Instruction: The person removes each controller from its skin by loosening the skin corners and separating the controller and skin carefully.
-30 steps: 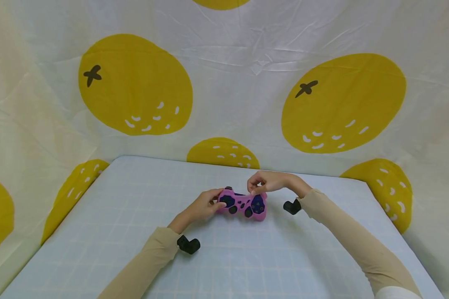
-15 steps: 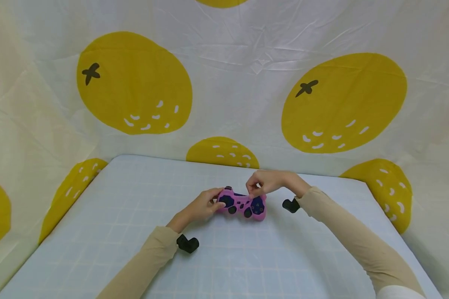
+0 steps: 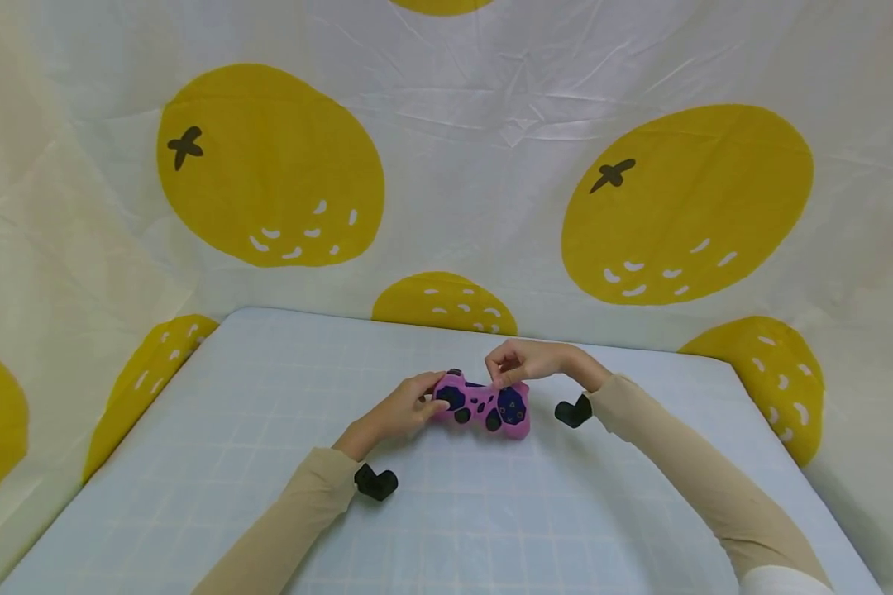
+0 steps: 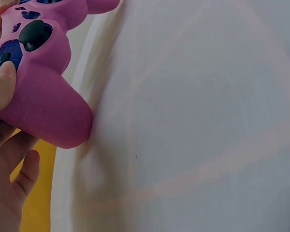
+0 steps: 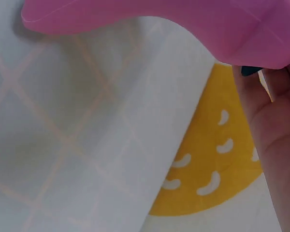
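Observation:
A game controller (image 3: 482, 402) in a pink cover, with dark blue button areas and black thumbsticks, is held over the table, face toward the head camera. My left hand (image 3: 402, 409) grips its left end, the thumb pressing on the directional pad in the left wrist view and the other fingers behind. At the top edge, right of the middle, my right hand (image 3: 528, 362) pinches the controller with curled fingers. The right wrist view shows the pink underside of a handle and a dark button beside the fingers (image 5: 253, 92); the fingertips there are hidden behind the pink cover.
A pale blue table (image 3: 446, 529) with a light grid pattern lies under both hands. Behind it hangs a white curtain (image 3: 469, 198) printed with big yellow fruit. Black wrist cameras (image 3: 376, 483) stick out from both beige sleeves.
My right hand has shifted slightly left along the controller's top edge, its wrist going with it. The left hand and the controller stay nearly in place.

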`<state>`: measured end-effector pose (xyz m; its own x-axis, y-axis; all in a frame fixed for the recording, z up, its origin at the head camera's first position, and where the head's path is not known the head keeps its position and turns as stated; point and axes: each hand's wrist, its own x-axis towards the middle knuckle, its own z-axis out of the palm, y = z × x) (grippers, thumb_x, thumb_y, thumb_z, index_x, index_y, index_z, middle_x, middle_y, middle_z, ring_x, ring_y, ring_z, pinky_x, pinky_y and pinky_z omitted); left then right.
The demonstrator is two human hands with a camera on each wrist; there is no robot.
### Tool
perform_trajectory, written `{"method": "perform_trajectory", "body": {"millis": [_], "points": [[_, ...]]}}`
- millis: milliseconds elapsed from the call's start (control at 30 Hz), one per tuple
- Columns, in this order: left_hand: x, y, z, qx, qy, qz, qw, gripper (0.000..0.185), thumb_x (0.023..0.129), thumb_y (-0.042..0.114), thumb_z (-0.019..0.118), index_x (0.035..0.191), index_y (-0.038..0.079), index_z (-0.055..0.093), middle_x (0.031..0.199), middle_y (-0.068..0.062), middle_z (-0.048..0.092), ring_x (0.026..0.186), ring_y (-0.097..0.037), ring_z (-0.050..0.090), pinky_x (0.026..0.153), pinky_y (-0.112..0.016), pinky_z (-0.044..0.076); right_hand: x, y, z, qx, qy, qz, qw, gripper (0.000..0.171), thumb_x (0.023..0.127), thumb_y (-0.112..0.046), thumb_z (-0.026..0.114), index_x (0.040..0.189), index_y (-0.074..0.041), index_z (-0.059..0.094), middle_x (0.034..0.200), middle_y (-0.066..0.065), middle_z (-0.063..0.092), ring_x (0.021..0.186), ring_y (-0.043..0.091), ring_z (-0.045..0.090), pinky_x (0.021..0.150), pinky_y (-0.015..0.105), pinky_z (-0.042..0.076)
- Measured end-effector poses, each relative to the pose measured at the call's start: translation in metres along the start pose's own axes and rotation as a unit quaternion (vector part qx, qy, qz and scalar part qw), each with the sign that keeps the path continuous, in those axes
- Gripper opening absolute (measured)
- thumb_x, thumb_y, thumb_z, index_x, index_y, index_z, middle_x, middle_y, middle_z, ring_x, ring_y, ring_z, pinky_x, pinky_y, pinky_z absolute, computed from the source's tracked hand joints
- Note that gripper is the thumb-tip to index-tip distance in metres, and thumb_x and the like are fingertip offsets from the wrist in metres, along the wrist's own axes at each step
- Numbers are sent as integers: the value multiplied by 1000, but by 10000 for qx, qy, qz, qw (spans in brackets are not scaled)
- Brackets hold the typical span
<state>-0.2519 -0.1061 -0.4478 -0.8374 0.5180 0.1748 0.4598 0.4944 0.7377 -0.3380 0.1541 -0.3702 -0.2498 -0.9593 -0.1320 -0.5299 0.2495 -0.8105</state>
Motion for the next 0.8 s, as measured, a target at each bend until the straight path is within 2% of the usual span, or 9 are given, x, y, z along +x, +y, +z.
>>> {"method": "perform_trajectory", "body": {"millis": [100, 400, 800], "points": [[0, 1, -1, 80, -86, 41, 9999, 50, 96, 20, 59, 140, 1, 45, 131, -13, 58, 118, -25, 57, 97, -41, 49, -1, 5, 2, 297, 35, -74, 9995, 11, 93, -5, 53, 83, 0, 56, 74, 11, 46, 70, 8, 46, 65, 22, 43], [0, 5, -3, 177, -195, -107, 9996, 55, 96, 22, 58, 144, 2, 40, 137, -15, 54, 124, -28, 54, 103, -44, 44, -1, 17, 9, 704, 175, -332, 9968, 10, 92, -1, 50, 84, 0, 55, 73, -2, 45, 64, 7, 43, 61, 20, 39], [-1, 0, -2, 65, -154, -15, 9999, 54, 96, 24, 58, 143, 3, 41, 137, -13, 55, 124, -27, 54, 104, -43, 44, -1, 22, 12, 753, 405, -523, 9950, 12, 92, -3, 50, 82, 0, 54, 70, -2, 44, 62, 8, 41, 58, 21, 37]]}}
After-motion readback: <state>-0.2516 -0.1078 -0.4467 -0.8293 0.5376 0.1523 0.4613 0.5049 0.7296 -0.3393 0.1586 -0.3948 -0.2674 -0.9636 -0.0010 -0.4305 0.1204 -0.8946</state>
